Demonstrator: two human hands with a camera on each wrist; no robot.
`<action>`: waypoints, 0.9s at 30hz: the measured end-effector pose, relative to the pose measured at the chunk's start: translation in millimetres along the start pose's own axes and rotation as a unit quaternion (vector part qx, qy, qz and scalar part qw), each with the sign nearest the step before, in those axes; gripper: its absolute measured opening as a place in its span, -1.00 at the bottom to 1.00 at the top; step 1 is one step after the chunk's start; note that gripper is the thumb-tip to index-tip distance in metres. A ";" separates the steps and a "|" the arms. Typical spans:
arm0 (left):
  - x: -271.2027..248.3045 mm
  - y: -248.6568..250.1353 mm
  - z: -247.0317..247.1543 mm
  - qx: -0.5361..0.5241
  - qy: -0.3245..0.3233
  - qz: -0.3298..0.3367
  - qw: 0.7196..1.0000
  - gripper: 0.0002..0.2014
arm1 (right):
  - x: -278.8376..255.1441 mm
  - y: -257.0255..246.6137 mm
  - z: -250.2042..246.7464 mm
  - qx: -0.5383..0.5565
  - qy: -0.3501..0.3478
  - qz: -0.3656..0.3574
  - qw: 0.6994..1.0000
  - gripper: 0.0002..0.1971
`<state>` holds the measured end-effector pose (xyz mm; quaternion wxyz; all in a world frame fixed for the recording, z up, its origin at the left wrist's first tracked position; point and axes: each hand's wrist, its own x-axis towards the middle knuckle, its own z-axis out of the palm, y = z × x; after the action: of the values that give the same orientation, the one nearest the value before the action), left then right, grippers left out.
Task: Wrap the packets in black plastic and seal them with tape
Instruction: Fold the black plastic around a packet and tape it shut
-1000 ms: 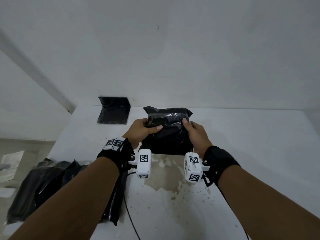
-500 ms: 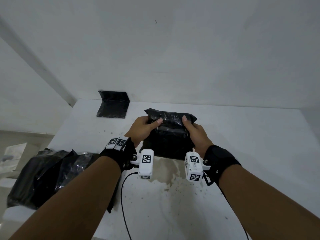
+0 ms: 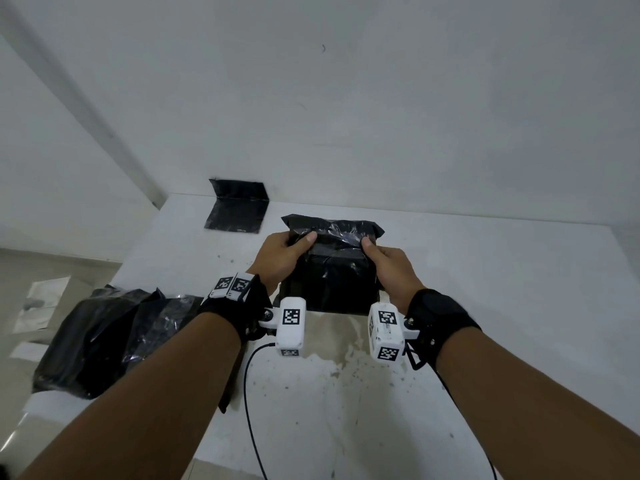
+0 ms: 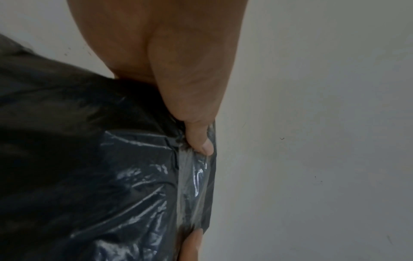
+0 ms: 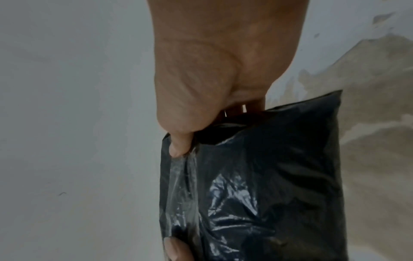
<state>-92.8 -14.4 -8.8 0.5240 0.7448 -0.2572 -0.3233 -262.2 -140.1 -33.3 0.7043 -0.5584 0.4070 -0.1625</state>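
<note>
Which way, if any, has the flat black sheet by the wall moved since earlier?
No. The black sheet lies where it did, at the table's far left corner, its far edge bent up against the wall.

Your wrapped packet [image 3: 332, 271] sits on the table [image 3: 485, 306] straight ahead, your left hand [image 3: 280, 258] on its left side and your right hand [image 3: 391, 268] on its right. A folded sheet [image 3: 237, 211] lies behind it to the left, against the wall [image 3: 381, 116]; a heap of plastic [image 3: 104, 337] lies at the table's left edge, nearer you

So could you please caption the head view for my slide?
Both hands grip a black-wrapped packet on a white table.
</note>
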 end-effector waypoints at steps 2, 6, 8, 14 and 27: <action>-2.6 -0.7 -1.5 -0.004 0.007 -0.015 1.000 -0.72 | 0.8 0.6 5.5 0.003 0.020 0.006 1.000 -0.29; -10.1 -4.0 -11.7 0.053 -0.021 -0.055 0.997 -0.53 | 2.1 2.4 11.7 0.040 0.068 0.023 0.997 -0.55; -16.7 -7.6 -18.0 0.069 -0.033 -0.060 0.995 -0.52 | 1.0 4.6 17.2 0.044 0.054 0.022 0.997 -0.56; -37.7 -14.3 -50.6 0.047 0.042 -0.087 0.994 -0.51 | -8.0 11.4 60.6 0.053 -0.104 0.077 0.990 -0.58; -111.4 -24.3 -229.2 0.117 0.170 -0.163 0.965 -0.47 | -29.6 -15.6 201.8 -0.045 -0.283 0.093 0.953 -0.68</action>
<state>7.0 214.5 47.3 0.4093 0.8770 -0.0756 -0.2400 -124.5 7.1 1.8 0.7770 -0.5720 0.2478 0.0874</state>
